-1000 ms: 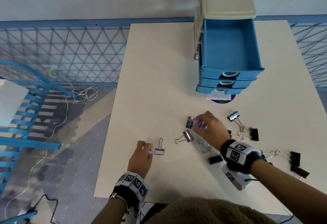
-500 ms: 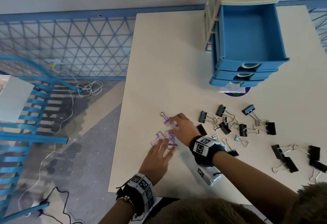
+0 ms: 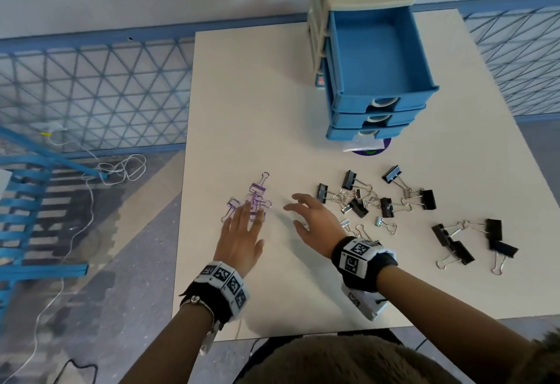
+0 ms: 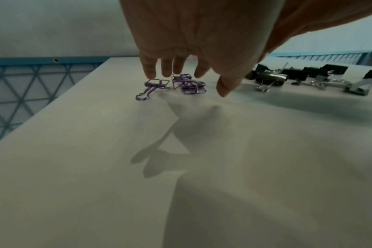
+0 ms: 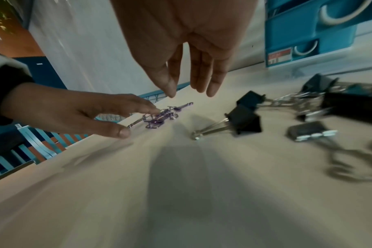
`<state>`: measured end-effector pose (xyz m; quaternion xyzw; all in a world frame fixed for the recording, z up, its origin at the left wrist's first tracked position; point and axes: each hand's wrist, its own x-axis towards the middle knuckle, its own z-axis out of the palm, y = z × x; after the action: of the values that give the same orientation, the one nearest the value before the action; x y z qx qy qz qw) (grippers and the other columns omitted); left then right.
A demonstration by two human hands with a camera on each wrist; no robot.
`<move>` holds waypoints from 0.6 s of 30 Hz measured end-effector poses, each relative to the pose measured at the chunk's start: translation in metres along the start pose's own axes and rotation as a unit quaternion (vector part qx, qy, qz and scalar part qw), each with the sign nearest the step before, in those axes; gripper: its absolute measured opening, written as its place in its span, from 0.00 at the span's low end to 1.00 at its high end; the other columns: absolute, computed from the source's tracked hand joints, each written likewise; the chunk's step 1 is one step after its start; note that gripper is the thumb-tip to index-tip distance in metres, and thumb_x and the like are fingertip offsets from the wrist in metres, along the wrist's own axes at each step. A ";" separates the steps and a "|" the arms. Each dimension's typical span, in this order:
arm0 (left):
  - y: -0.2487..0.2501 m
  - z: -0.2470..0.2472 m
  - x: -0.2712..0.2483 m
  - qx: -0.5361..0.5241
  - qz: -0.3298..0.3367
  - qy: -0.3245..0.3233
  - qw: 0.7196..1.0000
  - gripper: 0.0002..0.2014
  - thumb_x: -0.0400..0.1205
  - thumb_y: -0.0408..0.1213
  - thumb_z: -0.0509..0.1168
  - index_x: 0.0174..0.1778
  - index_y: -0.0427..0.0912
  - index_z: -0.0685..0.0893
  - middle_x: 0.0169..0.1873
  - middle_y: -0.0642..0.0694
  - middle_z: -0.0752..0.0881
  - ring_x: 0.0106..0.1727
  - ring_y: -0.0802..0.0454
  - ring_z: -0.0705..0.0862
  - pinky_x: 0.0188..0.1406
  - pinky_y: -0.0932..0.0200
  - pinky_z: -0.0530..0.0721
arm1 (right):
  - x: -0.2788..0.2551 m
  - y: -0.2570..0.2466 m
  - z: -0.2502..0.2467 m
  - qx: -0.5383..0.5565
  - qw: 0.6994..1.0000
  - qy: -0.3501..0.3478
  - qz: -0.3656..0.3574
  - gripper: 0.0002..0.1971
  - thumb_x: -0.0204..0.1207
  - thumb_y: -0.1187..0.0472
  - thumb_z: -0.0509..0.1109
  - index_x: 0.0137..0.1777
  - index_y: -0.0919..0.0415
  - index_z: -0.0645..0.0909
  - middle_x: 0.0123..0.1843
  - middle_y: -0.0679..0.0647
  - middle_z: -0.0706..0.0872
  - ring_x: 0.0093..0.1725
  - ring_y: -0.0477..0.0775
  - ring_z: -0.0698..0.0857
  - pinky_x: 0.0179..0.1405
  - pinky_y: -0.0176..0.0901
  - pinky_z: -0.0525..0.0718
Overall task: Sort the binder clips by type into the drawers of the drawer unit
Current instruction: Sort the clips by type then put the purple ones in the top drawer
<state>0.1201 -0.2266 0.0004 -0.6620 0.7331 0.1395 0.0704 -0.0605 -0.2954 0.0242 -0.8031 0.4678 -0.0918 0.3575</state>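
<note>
A small heap of purple clips (image 3: 254, 200) is seen lying on the pale surface (image 3: 272, 110), toward its left side. The left hand (image 3: 241, 239) is held flat above the near edge of that heap, its fingers (image 4: 149, 69) straight and slightly spread, the tips reaching over the nearest clips; whether they actually touch the clips cannot be told. Nothing is gripped by it. The right hand (image 3: 315, 221) is held just right of the heap, apart from it, with its fingers (image 5: 202, 75) extended and loosely spread, and nothing held.

To the right of that hand a tangled cluster of black clips (image 3: 378, 195) with silver handles is scattered, a few small silver clips (image 3: 385, 224) lying nearer the wrist. Further right, another group of black clips (image 3: 472, 241) is seen near the surface's edge.

Behind the clips, the drawer unit (image 3: 363, 50) stands at the far side, its blue top drawer (image 3: 378, 59) pulled out; the two drawers below are shown closed.
</note>
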 end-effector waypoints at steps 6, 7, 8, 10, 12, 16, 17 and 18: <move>0.035 -0.009 0.011 -0.112 -0.008 0.010 0.994 0.31 0.74 0.37 0.70 0.73 0.40 0.67 0.73 0.32 0.71 0.67 0.36 0.78 0.49 0.46 0.86 | -0.042 0.046 -0.036 -0.044 0.997 0.063 0.016 0.13 0.68 0.61 0.73 0.54 0.60 0.82 0.57 0.64 0.83 0.53 0.67 0.84 0.42 0.56 0.87; 0.043 -0.011 0.016 -0.122 -0.020 -0.014 0.992 0.30 0.79 0.39 0.64 0.76 0.42 0.62 0.77 0.35 0.63 0.72 0.38 0.73 0.53 0.47 0.84 | -0.050 0.053 -0.041 -0.061 0.995 0.068 0.032 0.16 0.66 0.60 0.76 0.53 0.60 0.82 0.56 0.63 0.83 0.51 0.67 0.84 0.41 0.55 0.87; 0.051 -0.014 0.021 -0.121 -0.031 -0.029 0.992 0.30 0.82 0.41 0.60 0.78 0.45 0.57 0.80 0.39 0.56 0.75 0.41 0.69 0.55 0.48 0.83 | -0.058 0.061 -0.045 -0.077 0.994 0.070 0.045 0.19 0.63 0.57 0.78 0.53 0.59 0.82 0.55 0.63 0.83 0.51 0.66 0.84 0.40 0.54 0.86; 0.066 -0.020 0.032 -0.110 -0.034 -0.044 0.992 0.32 0.82 0.44 0.58 0.79 0.48 0.51 0.81 0.43 0.50 0.75 0.44 0.67 0.56 0.50 0.82 | -0.074 0.072 -0.048 -0.106 0.990 0.056 0.073 0.25 0.58 0.51 0.81 0.54 0.59 0.81 0.54 0.62 0.82 0.50 0.65 0.83 0.40 0.53 0.85; 0.080 -0.024 0.048 -0.100 -0.016 -0.051 0.994 0.35 0.81 0.45 0.60 0.79 0.48 0.49 0.81 0.43 0.48 0.72 0.43 0.68 0.56 0.49 0.81 | -0.087 0.079 -0.048 -0.129 0.986 0.024 0.098 0.30 0.57 0.45 0.80 0.56 0.59 0.79 0.55 0.61 0.80 0.50 0.63 0.82 0.42 0.53 0.84; 0.101 -0.028 0.077 -0.073 0.017 -0.060 0.995 0.42 0.76 0.46 0.66 0.80 0.49 0.47 0.81 0.42 0.47 0.70 0.40 0.68 0.54 0.47 0.80 | -0.099 0.090 -0.038 -0.173 0.976 -0.016 0.129 0.31 0.54 0.44 0.81 0.53 0.60 0.78 0.51 0.61 0.81 0.43 0.62 0.83 0.33 0.53 0.86; 0.105 -0.029 0.083 -0.066 0.023 -0.067 0.995 0.43 0.75 0.46 0.67 0.80 0.49 0.46 0.81 0.42 0.46 0.70 0.40 0.68 0.53 0.46 0.80 | -0.100 0.092 -0.037 -0.181 0.974 -0.019 0.134 0.29 0.54 0.46 0.82 0.51 0.61 0.79 0.48 0.61 0.82 0.40 0.61 0.84 0.29 0.52 0.86; 0.108 -0.029 0.088 -0.059 0.026 -0.079 0.995 0.44 0.74 0.46 0.67 0.80 0.49 0.45 0.81 0.42 0.45 0.70 0.40 0.68 0.54 0.46 0.80 | -0.101 0.094 -0.036 -0.180 0.974 -0.020 0.136 0.27 0.55 0.49 0.82 0.50 0.61 0.79 0.47 0.61 0.82 0.39 0.61 0.84 0.28 0.52 0.86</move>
<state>0.0058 -0.3102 0.0148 -0.6326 0.7325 0.2366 0.0852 -0.1977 -0.2595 0.0073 -0.7850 0.5741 0.0591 0.2251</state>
